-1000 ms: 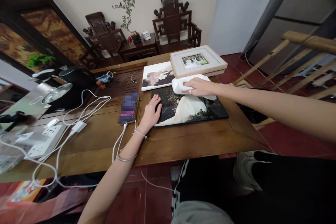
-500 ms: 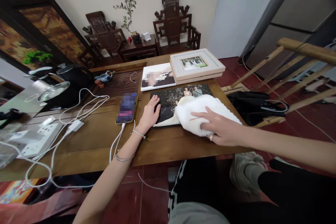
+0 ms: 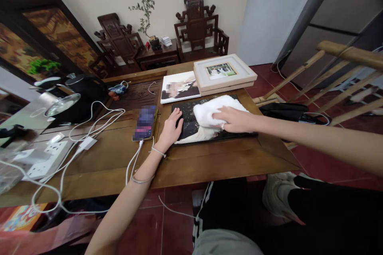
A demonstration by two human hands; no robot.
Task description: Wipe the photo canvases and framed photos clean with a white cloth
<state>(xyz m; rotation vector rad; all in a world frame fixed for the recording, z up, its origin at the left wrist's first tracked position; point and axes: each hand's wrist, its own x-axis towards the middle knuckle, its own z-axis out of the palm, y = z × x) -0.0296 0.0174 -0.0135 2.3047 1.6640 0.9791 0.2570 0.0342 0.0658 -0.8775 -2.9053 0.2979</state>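
A dark glossy photo panel point(image 3: 191, 127) lies flat on the wooden table point(image 3: 206, 163). My left hand point(image 3: 171, 129) rests flat on its left edge with the fingers stretched out. My right hand point(image 3: 235, 119) presses a folded white cloth point(image 3: 209, 111) onto the middle of the panel; its fingers lie flat on top of the cloth. The cloth hides most of the picture.
Behind the panel lie a canvas photo print point(image 3: 179, 86) and a white framed picture point(image 3: 224, 72). A phone point(image 3: 145, 122) on a white cable lies left of my left hand. Power strips point(image 3: 44, 155), cables and a kettle point(image 3: 80, 91) fill the table's left. A black bag point(image 3: 287, 110) sits on the floor, right.
My right hand swept the cloth from the panel's far edge down to its near right corner, then back up to the middle. My left hand has stayed in place.
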